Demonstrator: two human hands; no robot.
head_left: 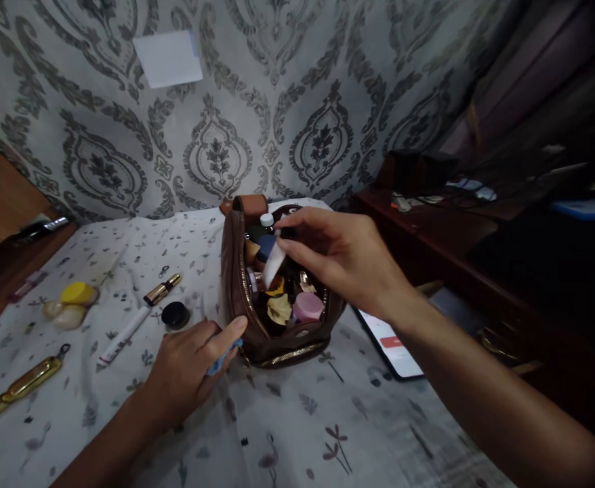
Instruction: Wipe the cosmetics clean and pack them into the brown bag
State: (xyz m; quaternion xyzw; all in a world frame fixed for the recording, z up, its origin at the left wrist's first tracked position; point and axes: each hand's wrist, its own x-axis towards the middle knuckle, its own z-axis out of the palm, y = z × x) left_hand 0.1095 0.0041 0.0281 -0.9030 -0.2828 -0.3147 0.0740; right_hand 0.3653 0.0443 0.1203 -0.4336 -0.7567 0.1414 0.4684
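Note:
A brown zip bag (232,271) stands unzipped on the patterned sheet, packed with small items. Over its opening, my right hand (348,254) pinches a small flat white item (275,263) between thumb and fingers; its exact kind does not show. Inside the bag are a pink round-topped container (308,307), a crumpled yellowish piece (280,310) and a white-capped bottle (267,220). My left hand (188,359) is closed around a light blue cloth (223,358), its thumb side by the bag's front left corner. Most of the cloth is hidden in the fingers.
Left of the bag lie a black round jar (174,314), a white tube (123,337), a gold-and-black tube (162,289), a gold tool-like item (23,388) and a yellow-lidded container (77,293). A lit phone (392,342) lies right, beside a dark red cabinet (414,237).

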